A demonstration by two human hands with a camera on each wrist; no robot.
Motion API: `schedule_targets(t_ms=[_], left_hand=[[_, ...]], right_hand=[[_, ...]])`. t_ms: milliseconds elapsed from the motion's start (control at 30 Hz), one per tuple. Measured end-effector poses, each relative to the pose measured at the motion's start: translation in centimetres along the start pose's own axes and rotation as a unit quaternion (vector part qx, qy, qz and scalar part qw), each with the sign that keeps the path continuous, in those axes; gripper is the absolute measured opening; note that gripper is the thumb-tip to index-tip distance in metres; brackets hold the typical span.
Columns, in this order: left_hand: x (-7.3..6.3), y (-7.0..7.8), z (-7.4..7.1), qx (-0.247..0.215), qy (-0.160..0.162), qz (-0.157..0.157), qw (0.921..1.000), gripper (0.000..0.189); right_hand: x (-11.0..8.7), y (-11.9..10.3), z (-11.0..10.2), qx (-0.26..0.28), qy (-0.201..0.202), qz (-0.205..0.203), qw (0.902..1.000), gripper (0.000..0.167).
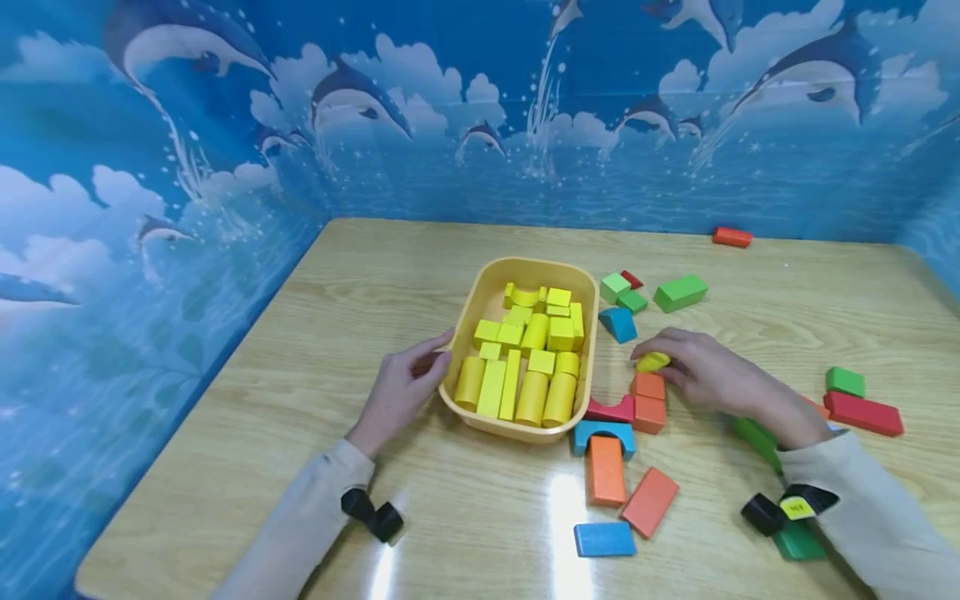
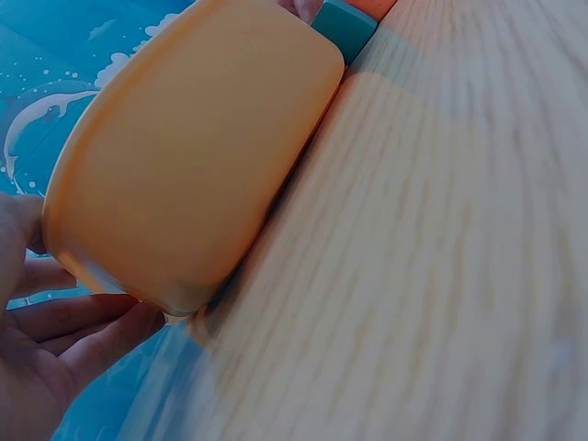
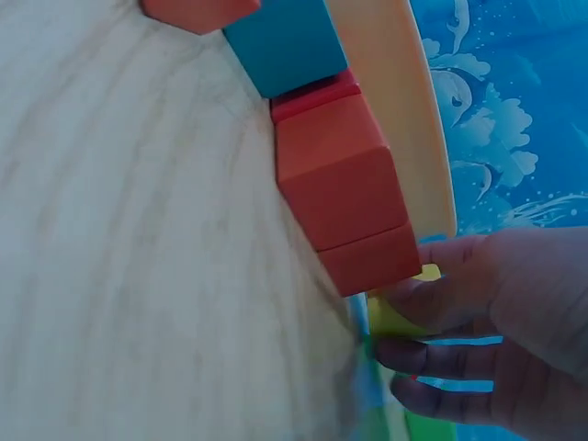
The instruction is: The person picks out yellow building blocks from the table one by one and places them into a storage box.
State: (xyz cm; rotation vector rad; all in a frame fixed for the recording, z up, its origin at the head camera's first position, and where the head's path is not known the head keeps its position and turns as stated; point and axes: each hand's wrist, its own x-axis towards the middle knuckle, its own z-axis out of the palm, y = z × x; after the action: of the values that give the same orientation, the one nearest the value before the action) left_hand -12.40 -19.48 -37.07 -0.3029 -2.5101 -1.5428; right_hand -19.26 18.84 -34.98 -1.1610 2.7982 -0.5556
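Note:
A cream plastic tray (image 1: 455, 398) filled with yellow wooden blocks (image 1: 491, 387) sits mid-table. At its left side is my left hand (image 1: 405, 383), thumb at the rim and fingers against the outer wall in the left wrist view, gripping the edge. To the right of the tray my right hand (image 1: 708, 375) pinches a small yellow block (image 1: 652, 362) between thumb and fingers. It is just behind two orange blocks (image 1: 648, 402); in the right wrist view, those orange blocks (image 3: 344, 184) partly hide the yellow block (image 3: 393, 317), so its full shape cannot be made out.
A red arch (image 1: 611, 410) and a blue arch (image 1: 603, 435) lie against the tray's near right corner. Orange and blue blocks (image 1: 604, 540) lie in front. Green blocks (image 1: 681, 293) and a blue triangle (image 1: 619, 324) lie behind my right hand. A dolphin-print backdrop (image 1: 480, 125) borders the table.

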Motion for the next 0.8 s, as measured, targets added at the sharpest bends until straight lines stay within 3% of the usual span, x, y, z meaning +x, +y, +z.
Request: schedule_targets(t_ms=[167,433,633,800], left_hand=[[-0.3,0.0,-0.4,0.007,0.004,0.002,1.0,0.035],[-0.7,-0.2,-0.2,-0.005,0.006,0.001,1.0,0.034],[-0.5,-0.1,0.0,-0.007,0.006,-0.009,0.9999,0.035],[-0.2,0.0,0.0,-0.001,0.001,0.002,1.0,0.035]], right_hand=[[2.0,-1.8,-1.0,-0.003,0.027,-0.005,0.9996,0.033],[7.8,-6.0,-1.6,0.033,0.064,-0.049,0.9962,0.034],[12.9,-8.3,-1.8,0.011,0.026,-0.056,0.998,0.03],[16.1,-8.9,-2.0,0.002,-0.008,-0.023,0.9997,0.031]])
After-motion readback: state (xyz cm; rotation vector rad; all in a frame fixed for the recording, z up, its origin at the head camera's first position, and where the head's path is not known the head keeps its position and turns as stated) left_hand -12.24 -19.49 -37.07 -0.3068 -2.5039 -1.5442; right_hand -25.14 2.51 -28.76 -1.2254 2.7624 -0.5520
